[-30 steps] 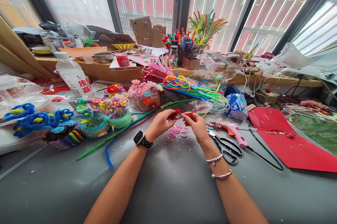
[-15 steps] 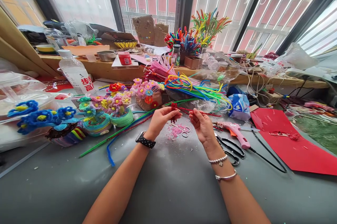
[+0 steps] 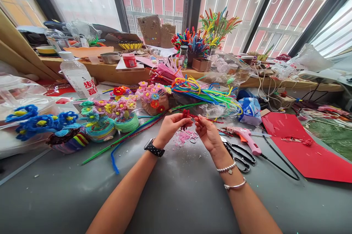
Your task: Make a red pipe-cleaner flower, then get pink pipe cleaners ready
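My left hand (image 3: 169,127) pinches a small twisted piece of red glitter pipe cleaner (image 3: 187,114) above the grey table (image 3: 176,197). My right hand (image 3: 207,133) is beside it, fingers pinched on the same red pipe cleaner, whose free end runs off to the right. A black watch is on my left wrist, bead and metal bracelets on my right. Small pink-handled scissors (image 3: 191,137) and pink fluff lie just under the hands.
Black scissors (image 3: 238,156) and a pink glue gun (image 3: 246,137) lie right of my hands, by a red sheet (image 3: 305,153). Pipe-cleaner flower pots (image 3: 123,113) and blue flowers (image 3: 38,122) stand left. Loose coloured pipe cleaners (image 3: 203,93), a bottle (image 3: 78,78) and a cluttered shelf sit behind.
My hands have drawn closer together again after pulling apart, with the right hand moving left toward the red piece in the left hand.
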